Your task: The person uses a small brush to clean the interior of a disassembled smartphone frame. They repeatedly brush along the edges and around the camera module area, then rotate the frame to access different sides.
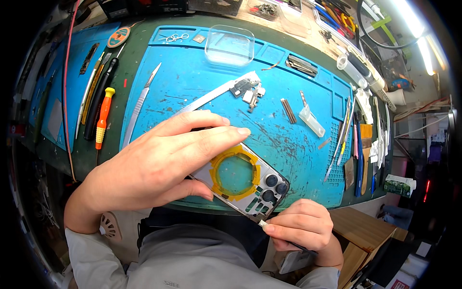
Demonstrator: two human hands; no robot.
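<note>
Head view: a silver phone housing [207, 178] is held aslant over the near edge of the blue mat [288, 159], its lens end pointing to the lower right. Its 2 long edges are gripped between the thumb and fingers of the left hand [159, 159]; near the lens end's closest corner, a small pale piece [263, 223] is pinched by the right hand [303, 224]. The work is judged to be partway: a yellow ring [240, 153] and 3 dark lenses [271, 180] are seen on the housing, slots beside the lenses are left uncovered, and loose metal parts [248, 92] are laid well apart. Whether those parts belong to it cannot be told, so what is left is uncertain. The housing's other end is covered by the left hand; any contact with the pale piece is hard to make out.
</note>
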